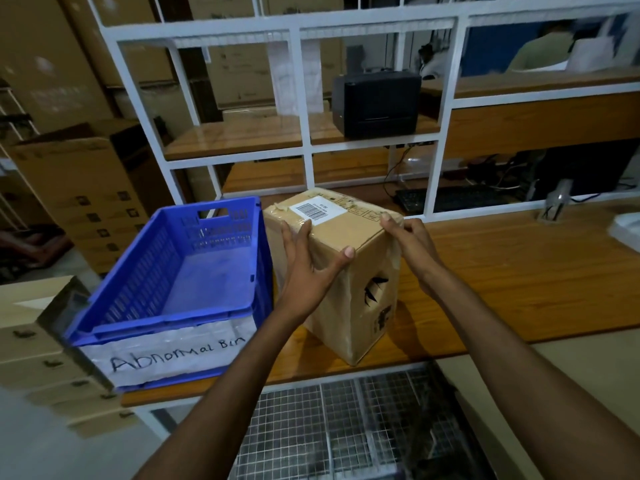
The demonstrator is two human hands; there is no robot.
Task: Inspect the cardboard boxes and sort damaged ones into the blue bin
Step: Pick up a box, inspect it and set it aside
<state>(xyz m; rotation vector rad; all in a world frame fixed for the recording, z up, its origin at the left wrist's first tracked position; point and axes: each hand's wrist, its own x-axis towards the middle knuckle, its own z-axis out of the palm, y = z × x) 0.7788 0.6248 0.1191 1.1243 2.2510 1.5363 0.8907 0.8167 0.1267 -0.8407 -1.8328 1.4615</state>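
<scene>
A brown cardboard box (pixel 349 299) stands on the wooden table, a barcode label on its top and a torn hole in its near right side. My left hand (pixel 308 261) grips its near left top edge, thumb over the corner. My right hand (pixel 410 242) holds the top right edge with bent fingers. Right beside the box on the left sits the blue bin (pixel 180 271), empty, with a white label reading "Abnormal Bin".
A white metal frame (pixel 304 147) rises behind the box, with a black printer (pixel 377 103) on a shelf and a keyboard (pixel 446 199) behind it. Stacked cartons (pixel 79 188) stand at left. The wooden table (pixel 519 271) extends right. A wire mesh shelf (pixel 332 427) lies below.
</scene>
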